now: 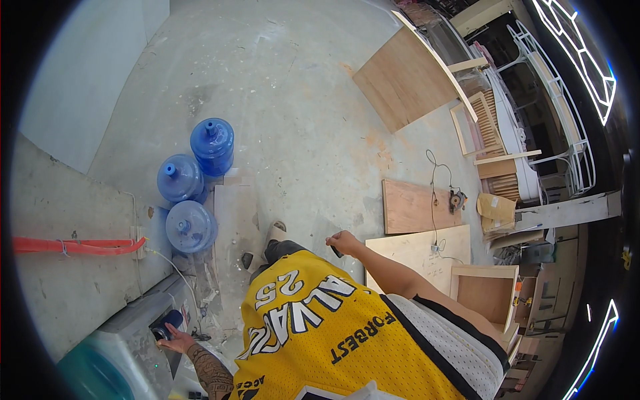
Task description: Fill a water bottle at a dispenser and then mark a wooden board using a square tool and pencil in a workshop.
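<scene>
At the lower left, my left hand [177, 340] is closed around a dark blue cup-like container [162, 329], partly hidden by the fingers. The container is at the front of a silver-grey water dispenser [137, 320], topped by a bluish-green water bottle [93, 373]. My right hand [343, 243] is out to the right over the floor, its fingers curled around a small black object. Too little of that object shows to tell its kind.
Three blue water jugs [212, 143] stand on the floor by the wall. A red conduit [80, 247] runs along the wall, with a cable dropping from its end. To the right lie plywood boards [413, 208], a corded circular saw [457, 200] and an open wooden box [485, 291].
</scene>
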`<state>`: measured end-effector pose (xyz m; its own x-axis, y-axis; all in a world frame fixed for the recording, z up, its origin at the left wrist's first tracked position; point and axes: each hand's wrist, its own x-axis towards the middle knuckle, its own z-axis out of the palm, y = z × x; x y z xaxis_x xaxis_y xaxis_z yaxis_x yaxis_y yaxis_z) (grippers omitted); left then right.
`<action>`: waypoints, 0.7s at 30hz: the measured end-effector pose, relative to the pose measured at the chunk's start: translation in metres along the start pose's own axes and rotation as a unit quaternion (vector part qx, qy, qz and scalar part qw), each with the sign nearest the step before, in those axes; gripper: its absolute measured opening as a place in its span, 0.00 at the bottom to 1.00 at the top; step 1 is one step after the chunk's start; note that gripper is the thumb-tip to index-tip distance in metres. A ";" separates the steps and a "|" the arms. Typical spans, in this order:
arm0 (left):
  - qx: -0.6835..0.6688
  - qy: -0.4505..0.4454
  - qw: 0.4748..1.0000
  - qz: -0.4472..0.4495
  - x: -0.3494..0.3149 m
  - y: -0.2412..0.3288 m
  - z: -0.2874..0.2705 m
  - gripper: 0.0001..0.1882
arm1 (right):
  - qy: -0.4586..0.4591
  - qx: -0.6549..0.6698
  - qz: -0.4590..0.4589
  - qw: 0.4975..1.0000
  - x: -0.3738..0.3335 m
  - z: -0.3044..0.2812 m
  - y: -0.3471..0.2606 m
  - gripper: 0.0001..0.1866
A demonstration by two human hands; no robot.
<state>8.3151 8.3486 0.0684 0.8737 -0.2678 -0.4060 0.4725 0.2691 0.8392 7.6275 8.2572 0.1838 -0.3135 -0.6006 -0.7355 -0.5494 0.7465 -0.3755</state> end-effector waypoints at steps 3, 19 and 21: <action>-0.007 0.002 1.000 -0.005 -0.004 0.002 0.002 0.39 | -0.004 -0.002 0.006 1.000 -0.001 -0.001 -0.002 0.21; -0.019 -0.007 1.000 -0.010 -0.002 0.004 -0.001 0.43 | -0.010 -0.001 0.000 1.000 -0.006 -0.005 -0.012 0.21; -0.013 0.002 1.000 -0.006 -0.003 0.003 0.001 0.44 | -0.007 -0.004 -0.001 1.000 -0.006 -0.006 -0.013 0.21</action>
<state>8.3137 8.3497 0.0727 0.8687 -0.2672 -0.4171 0.4853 0.2901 0.8248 7.6317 8.2498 0.1961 -0.3008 -0.5979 -0.7430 -0.5566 0.7427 -0.3722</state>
